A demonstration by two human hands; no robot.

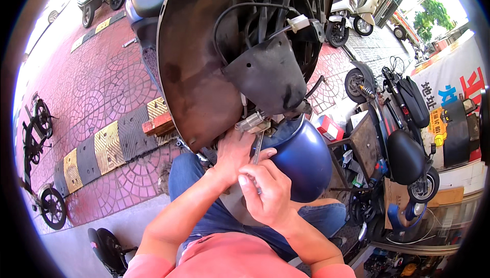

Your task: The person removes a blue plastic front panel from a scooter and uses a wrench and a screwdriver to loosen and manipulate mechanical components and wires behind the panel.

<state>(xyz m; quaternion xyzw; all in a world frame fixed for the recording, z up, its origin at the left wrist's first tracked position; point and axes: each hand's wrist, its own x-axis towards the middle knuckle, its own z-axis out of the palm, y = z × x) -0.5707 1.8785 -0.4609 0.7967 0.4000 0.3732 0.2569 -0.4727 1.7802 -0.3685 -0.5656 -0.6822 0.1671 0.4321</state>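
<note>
In front of me stands a scooter body with a large curved brown panel (204, 69) and a dark plastic cover (270, 76). Below the cover is a small silver cylindrical metal part (251, 123). My left hand (234, 151) reaches up against this part, its fingertips mostly hidden. My right hand (266, 188) is closed on a slim metal hand tool (259, 148), whose upper end reaches the silver part; its working tip cannot be made out. A glossy blue rounded panel (309, 160) lies just right of my hands.
A cable with a white connector (298, 23) hangs above the cover. Left lie a reddish brick (158, 124) and a black-and-yellow speed bump (109, 148). Right are a red-and-white box (330, 128), a metal stand (365, 143) and a black electric scooter (407, 155).
</note>
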